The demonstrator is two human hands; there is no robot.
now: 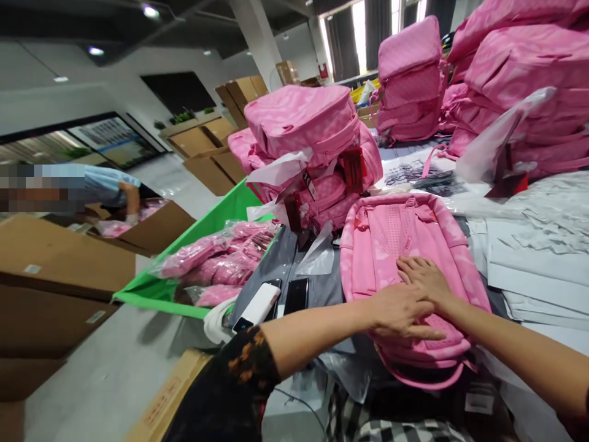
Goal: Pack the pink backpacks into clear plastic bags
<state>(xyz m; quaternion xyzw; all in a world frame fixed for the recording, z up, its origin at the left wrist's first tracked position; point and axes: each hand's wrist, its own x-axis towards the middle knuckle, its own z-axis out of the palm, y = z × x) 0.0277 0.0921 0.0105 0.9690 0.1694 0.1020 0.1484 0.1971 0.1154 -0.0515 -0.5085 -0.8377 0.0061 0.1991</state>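
A pink backpack lies flat before me, its strap side up and its handle loop toward me. My left hand reaches across from the left with fingers stretched out, over the lower part of the bag and against my right wrist area. From the right, my right hand rests flat on the straps at the bag's middle, fingers extended. Neither hand grips anything. Just beyond, several pink backpacks are stacked, with dark red tags and white tissue sheets hanging from them.
Left of the table, a green bin holds plastic-wrapped pink items. A white power bank or phone and a dark phone lie near my left forearm. White paper sheets cover the right. A person works among cardboard boxes.
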